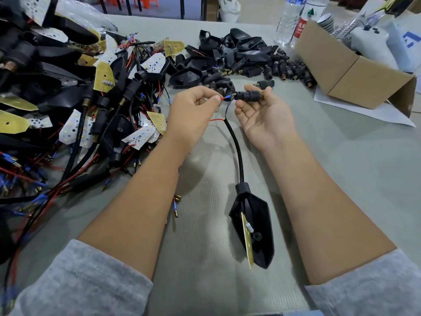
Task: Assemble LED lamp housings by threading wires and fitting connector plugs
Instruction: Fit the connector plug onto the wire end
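Observation:
My left hand (193, 110) pinches the red wire's blue-sleeved tip (224, 98) between thumb and forefinger, level with the mouth of a black connector plug (247, 96). My right hand (262, 110) holds that plug between thumb and fingertips, its brass end pointing right. A black sheathed cable (238, 151) runs from the wires down to a black lamp housing (255, 226) lying on the table between my forearms, with a yellow circuit board (247, 240) standing in it. A thin black wire loops beside the red one.
A big heap of wired housings and LED boards (79, 99) fills the left side. Loose black housings (227, 53) and plugs (287, 69) lie at the back. A cardboard box (353, 71) and water bottles (291, 19) stand at the right rear.

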The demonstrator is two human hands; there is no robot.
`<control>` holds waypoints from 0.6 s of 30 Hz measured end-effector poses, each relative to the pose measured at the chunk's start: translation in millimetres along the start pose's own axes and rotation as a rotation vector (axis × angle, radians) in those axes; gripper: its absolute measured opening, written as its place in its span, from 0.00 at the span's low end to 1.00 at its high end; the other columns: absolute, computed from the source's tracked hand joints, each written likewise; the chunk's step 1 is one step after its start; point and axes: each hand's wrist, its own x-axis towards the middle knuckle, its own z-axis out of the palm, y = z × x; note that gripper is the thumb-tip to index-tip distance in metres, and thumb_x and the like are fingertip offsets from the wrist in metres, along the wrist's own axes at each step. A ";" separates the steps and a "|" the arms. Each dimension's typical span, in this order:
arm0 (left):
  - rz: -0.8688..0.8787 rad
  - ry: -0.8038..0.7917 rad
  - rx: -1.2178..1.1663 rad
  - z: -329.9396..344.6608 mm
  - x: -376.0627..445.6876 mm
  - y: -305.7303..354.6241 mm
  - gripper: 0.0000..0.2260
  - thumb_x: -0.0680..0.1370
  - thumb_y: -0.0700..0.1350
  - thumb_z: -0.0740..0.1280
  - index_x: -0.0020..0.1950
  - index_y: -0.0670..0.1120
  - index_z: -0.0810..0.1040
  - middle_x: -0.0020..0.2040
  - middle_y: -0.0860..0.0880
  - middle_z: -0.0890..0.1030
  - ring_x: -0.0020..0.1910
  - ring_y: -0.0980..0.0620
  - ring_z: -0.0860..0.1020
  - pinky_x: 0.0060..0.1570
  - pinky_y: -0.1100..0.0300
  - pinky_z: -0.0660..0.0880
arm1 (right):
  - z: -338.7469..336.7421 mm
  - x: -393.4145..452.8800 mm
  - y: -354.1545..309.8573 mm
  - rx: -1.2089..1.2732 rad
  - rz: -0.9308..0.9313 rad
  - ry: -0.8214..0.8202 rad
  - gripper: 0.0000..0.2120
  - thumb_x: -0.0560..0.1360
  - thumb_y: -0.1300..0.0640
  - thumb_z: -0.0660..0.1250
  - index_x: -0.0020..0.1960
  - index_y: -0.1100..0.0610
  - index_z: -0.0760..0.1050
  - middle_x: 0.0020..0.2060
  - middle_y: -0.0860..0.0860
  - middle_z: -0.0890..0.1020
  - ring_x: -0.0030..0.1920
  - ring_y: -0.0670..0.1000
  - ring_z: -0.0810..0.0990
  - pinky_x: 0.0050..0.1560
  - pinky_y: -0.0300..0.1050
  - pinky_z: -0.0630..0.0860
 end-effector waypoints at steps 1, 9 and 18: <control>-0.001 0.000 0.001 0.0 0.1 -0.5 0.08 0.77 0.43 0.69 0.40 0.54 0.81 0.31 0.54 0.76 0.32 0.58 0.70 0.36 0.65 0.69 | 0.2 0.1 0.0 -0.002 -0.001 0.001 0.22 0.85 0.51 0.48 0.46 0.61 0.75 0.29 0.53 0.81 0.27 0.49 0.79 0.33 0.39 0.79; 0.009 0.014 0.059 0.5 0.9 -3.1 0.09 0.77 0.44 0.69 0.38 0.56 0.81 0.35 0.46 0.77 0.35 0.54 0.71 0.39 0.58 0.69 | 0.4 0.5 0.5 -0.020 -0.006 -0.012 0.21 0.85 0.51 0.49 0.46 0.61 0.75 0.29 0.53 0.81 0.28 0.50 0.79 0.33 0.39 0.79; 0.017 0.033 0.061 -3.3 -0.7 -2.7 0.07 0.75 0.44 0.71 0.37 0.51 0.80 0.29 0.51 0.72 0.27 0.57 0.66 0.29 0.64 0.64 | -0.3 0.3 2.9 -0.226 -0.078 -0.093 0.20 0.85 0.50 0.50 0.47 0.59 0.76 0.33 0.53 0.81 0.31 0.48 0.79 0.40 0.39 0.78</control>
